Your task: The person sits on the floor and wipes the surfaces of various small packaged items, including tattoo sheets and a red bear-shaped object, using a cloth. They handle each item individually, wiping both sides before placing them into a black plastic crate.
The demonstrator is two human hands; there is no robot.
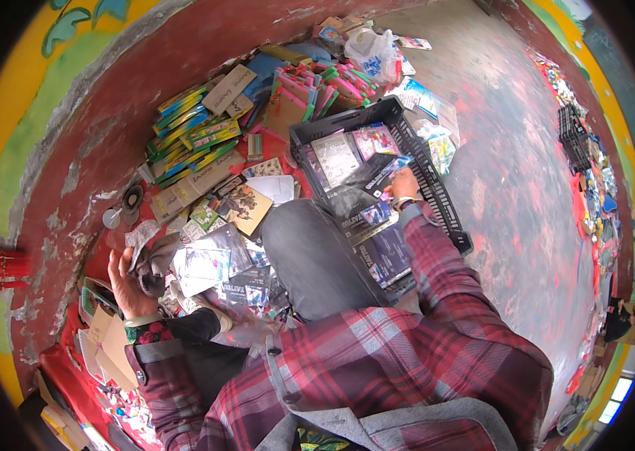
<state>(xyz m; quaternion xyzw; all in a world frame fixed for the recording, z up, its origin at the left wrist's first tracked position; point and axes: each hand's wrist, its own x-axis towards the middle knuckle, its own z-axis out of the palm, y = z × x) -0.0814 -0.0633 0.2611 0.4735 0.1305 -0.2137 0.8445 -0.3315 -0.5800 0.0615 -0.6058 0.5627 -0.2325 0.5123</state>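
Observation:
My left hand (131, 292) is raised at the left, gripping a crumpled grey cloth (157, 259). At the centre right, my right hand (405, 185) reaches over a black plastic crate (444, 204) with its fingers closed on a dark flat packet (380, 174). Inside the crate lie a silvery packet (335, 156), a pink picture packet (375, 140) and dark packets (384, 255) nearer me. Between my left hand and my knee (316, 244) is a loose heap of glossy dark packets (236, 255). The fingertips of my right hand are partly hidden.
Yellow and green boxes (193, 135) are piled by the red wall (99, 124). Pink and green packs (310, 86) and a clear plastic bag (372, 54) stand beyond the crate. Another black crate (573, 139) sits at the far right; cardboard (107, 349) lies at the lower left.

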